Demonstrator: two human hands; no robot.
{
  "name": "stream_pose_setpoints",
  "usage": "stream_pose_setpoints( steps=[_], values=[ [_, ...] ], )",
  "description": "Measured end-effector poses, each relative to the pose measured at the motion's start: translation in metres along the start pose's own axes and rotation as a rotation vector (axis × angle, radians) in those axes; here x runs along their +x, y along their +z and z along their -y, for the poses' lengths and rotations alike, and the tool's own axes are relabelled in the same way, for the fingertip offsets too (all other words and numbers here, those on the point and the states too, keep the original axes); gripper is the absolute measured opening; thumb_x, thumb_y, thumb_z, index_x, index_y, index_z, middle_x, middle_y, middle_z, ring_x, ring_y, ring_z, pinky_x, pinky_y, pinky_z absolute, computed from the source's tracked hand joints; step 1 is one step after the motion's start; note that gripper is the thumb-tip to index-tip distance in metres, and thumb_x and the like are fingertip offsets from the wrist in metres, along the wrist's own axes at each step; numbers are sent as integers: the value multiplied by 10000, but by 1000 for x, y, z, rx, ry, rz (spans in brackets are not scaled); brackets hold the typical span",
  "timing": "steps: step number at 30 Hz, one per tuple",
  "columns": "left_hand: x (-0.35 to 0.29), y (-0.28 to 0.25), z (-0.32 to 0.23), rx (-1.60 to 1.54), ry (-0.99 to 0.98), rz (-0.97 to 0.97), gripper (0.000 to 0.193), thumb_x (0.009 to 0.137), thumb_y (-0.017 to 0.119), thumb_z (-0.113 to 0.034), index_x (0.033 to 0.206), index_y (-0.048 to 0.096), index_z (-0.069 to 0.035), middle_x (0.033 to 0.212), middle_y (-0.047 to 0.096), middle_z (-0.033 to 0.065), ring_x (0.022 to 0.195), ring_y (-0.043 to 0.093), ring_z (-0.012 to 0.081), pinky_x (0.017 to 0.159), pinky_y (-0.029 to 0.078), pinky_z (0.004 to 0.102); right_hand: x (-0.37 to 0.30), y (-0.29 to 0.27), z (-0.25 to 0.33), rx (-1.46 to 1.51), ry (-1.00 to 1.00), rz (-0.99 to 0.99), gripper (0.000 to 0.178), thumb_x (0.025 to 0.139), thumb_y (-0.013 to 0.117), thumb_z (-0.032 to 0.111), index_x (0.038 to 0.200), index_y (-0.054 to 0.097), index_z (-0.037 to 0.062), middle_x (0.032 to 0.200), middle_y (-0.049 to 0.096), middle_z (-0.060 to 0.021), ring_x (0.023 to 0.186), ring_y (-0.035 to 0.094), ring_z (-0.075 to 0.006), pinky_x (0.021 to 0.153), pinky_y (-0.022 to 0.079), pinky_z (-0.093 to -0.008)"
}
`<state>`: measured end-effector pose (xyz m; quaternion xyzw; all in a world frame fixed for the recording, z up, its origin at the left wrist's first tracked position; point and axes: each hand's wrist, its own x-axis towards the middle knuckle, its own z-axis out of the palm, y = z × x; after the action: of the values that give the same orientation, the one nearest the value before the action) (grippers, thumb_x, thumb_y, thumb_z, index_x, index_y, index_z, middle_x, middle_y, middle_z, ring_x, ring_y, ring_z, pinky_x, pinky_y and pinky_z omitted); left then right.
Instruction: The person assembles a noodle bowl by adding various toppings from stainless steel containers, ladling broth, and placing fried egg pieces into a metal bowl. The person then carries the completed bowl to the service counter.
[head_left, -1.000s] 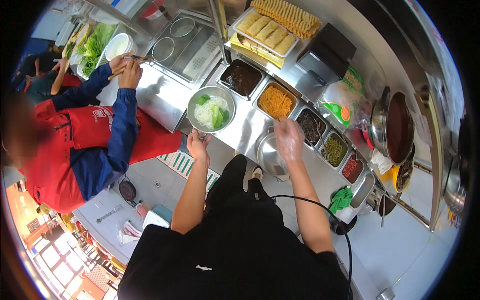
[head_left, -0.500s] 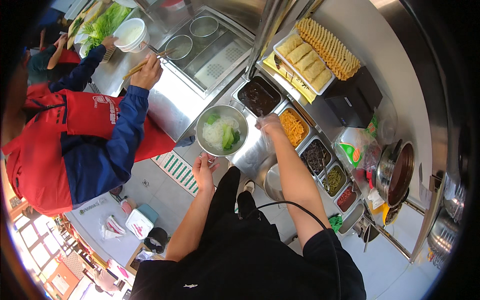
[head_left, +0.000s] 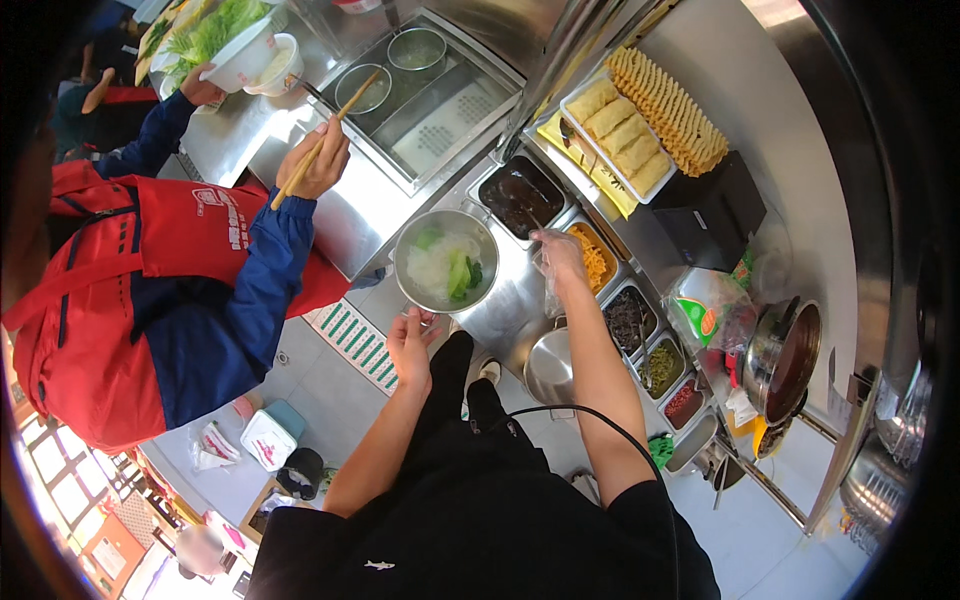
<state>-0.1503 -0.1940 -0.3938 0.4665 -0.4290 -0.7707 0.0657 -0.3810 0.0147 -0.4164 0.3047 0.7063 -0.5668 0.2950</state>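
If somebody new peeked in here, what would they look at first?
Probably the co-worker's bright red clothing on the left. Next, perhaps the metal bowl in the middle, with white noodles and green leaves inside and the person's left hand at its lower edge. Golden rolls at upper right stand out too.

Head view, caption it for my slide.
Left hand holds a metal bowl of noodles and greens; gloved right hand beside dark sauce.

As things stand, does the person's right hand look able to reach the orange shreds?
Yes, most likely: the right hand is right beside the orange shreds, which lie uncovered, and nothing visible seems to block the way.
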Motion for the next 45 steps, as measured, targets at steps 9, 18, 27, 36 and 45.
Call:
stream_pose_setpoints(
  steps=[9,18,27,36,45],
  values=[
    [-13,38,20,-99,-18,-121,167,982,697,-103,1088,649,17,1058,727,102,976,698,182,846,582,315,-50,-39,14,-5,-108,-23,198,908,686,212,950,748,29,739,559,-29,683,481,-158,666,386,-324],
    [-9,66,-3,-121,-22,-156,229,922,749,-36,1093,612,30,1076,722,123,971,707,197,809,607,312,-73,-47,28,42,-114,-16,155,916,677,197,905,728,52,672,483,12,565,396,-116,544,301,-296],
    [-18,85,22,-129,24,-132,177,929,735,-34,1042,607,13,1098,710,137,984,704,209,851,619,356,-135,-60,30,-58,-242,38,245,949,641,212,964,766,2,792,628,-17,777,555,-114,708,429,-275],
    [0,62,28,-124,-30,-28,300,930,731,-61,1160,567,40,1074,715,153,1000,714,221,807,623,349,-177,-23,-36,-1069,-1037,-87,133,918,620,84,1036,646,27,772,654,-202,721,664,-394,674,539,-498],
    [0,45,23,-97,-99,15,328,931,707,-25,1208,542,39,1099,716,161,1020,711,228,783,624,348,-169,-31,-53,-1071,-1174,-115,151,897,614,107,1028,632,36,751,667,-191,716,667,-409,659,540,-533]
  ],
)
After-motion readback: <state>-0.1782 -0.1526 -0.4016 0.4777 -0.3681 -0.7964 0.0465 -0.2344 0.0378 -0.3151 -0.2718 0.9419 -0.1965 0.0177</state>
